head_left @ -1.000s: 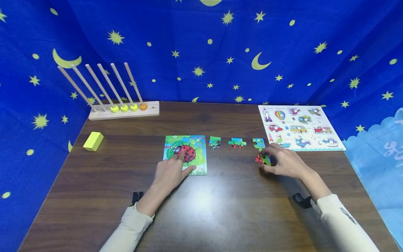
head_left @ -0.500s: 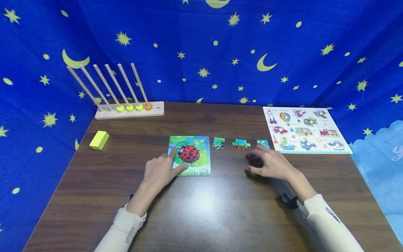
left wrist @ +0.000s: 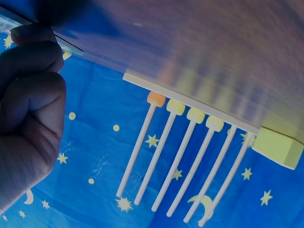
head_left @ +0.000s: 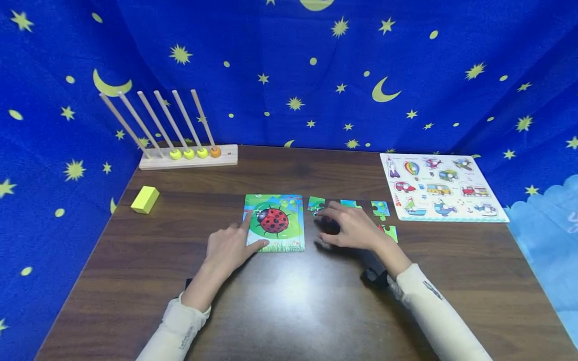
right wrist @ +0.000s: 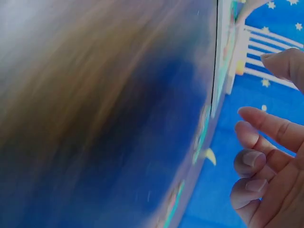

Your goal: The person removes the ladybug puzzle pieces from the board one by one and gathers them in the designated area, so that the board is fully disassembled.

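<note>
A square ladybug puzzle board (head_left: 275,220) lies flat on the table. My left hand (head_left: 228,248) rests at its lower left, with index finger and thumb over that side; in the left wrist view its other fingers are bent. To the right are several jigsaw pieces: one with the ladybug's face (head_left: 314,203), a blue-topped piece (head_left: 348,203) partly covered, a blue-green piece (head_left: 381,207), and a red-and-green piece (head_left: 391,232). My right hand (head_left: 352,228) hovers over the row, fingertips close to the face piece. The right wrist view shows its thumb and index apart, nothing between.
A wooden rack with upright pegs (head_left: 188,158) and a few beads stands at the back left. Near it sits a yellow block (head_left: 145,199). A vehicle peg puzzle (head_left: 444,188) lies at the back right. A blue starry cloth (head_left: 271,75) hangs behind the table (head_left: 280,311).
My right hand has moved left, from the red-and-green piece to near the face piece, leaving the former lying on the table. My left index finger has shifted from the ladybug to the board's left edge.
</note>
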A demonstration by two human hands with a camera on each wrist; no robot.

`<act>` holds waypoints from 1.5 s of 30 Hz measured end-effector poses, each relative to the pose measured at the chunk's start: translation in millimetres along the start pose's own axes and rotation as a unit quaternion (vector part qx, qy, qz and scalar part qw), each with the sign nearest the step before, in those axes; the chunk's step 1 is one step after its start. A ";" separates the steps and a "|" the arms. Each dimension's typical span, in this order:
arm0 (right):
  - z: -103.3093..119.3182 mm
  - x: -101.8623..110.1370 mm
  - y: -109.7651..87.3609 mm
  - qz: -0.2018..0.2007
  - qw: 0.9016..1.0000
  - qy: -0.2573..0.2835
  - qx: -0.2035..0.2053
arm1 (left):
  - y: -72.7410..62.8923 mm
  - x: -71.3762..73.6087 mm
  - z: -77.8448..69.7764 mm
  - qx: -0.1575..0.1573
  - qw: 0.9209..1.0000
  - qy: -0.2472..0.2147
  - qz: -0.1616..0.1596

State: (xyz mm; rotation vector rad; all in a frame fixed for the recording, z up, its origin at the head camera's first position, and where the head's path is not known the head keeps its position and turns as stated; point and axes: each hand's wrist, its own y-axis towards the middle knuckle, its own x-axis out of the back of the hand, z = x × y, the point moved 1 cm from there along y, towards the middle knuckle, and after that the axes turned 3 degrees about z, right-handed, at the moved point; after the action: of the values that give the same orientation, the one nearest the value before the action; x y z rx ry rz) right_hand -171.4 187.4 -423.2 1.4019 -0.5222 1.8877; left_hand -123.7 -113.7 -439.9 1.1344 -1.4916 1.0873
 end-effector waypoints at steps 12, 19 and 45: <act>25.7 -23.7 42.2 0.024 1.000 -0.003 0.002 | 2.5 1.1 -0.5 0.005 1.000 0.004 0.013; 46.5 -31.6 69.9 0.075 0.997 -0.015 -0.017 | 2.9 -0.1 -1.6 0.007 1.000 0.003 0.027; 50.8 -39.5 91.1 0.111 0.993 0.023 -0.036 | 5.7 1.1 -1.9 0.016 0.999 0.003 0.039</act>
State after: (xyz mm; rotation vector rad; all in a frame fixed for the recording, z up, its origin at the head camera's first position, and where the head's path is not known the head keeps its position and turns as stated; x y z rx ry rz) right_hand -200.2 80.3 -435.2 1.2938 -0.7414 2.0488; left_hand -129.1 -110.9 -439.1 1.1027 -1.5295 1.1697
